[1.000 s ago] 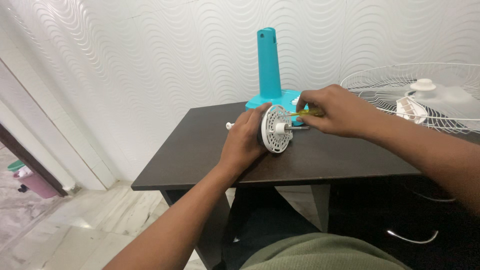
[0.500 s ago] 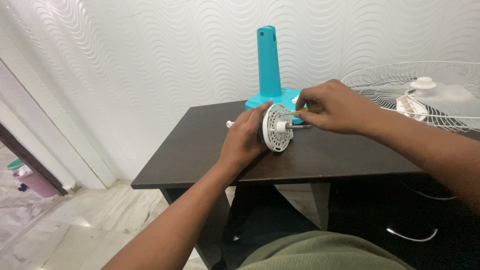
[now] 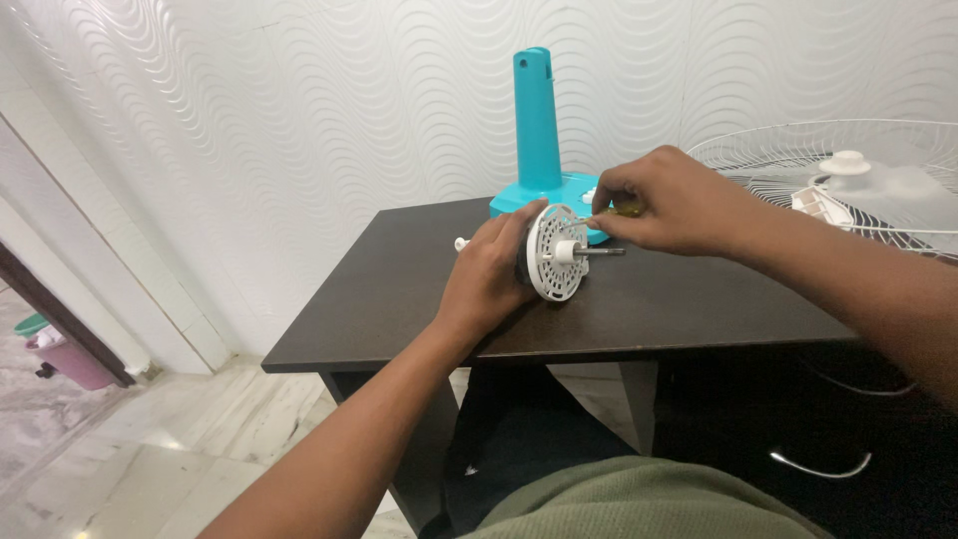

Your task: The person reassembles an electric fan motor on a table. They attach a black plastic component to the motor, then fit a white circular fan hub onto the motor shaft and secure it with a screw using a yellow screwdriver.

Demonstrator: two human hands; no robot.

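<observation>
The dark tabletop [image 3: 419, 299] carries everything, with its left and near edges dropping straight to the marble floor [image 3: 130, 439]. To my right a white wire fan guard [image 3: 848, 190] lies flat, and at the back a teal fan stand [image 3: 539, 130] rises from its base close to the wall. Just in front of that base sits the fan motor unit [image 3: 555, 254], its white perforated face turned to the right and a metal shaft sticking out sideways. My left hand [image 3: 487, 279] wraps around the motor's dark body from behind, fingers closed on it to steady it. My right hand [image 3: 664, 205] pinches a small yellow-handled screwdriver [image 3: 621, 210], fingers closed round the handle, its tip at the upper rim of the white face.

I judge the tip could slip out of the screw head if I press off-axis, and scrape the plastic. The round motor could also roll if my left grip loosens. There is open room on the tabletop toward the left, while the teal base crowds my right hand from behind
</observation>
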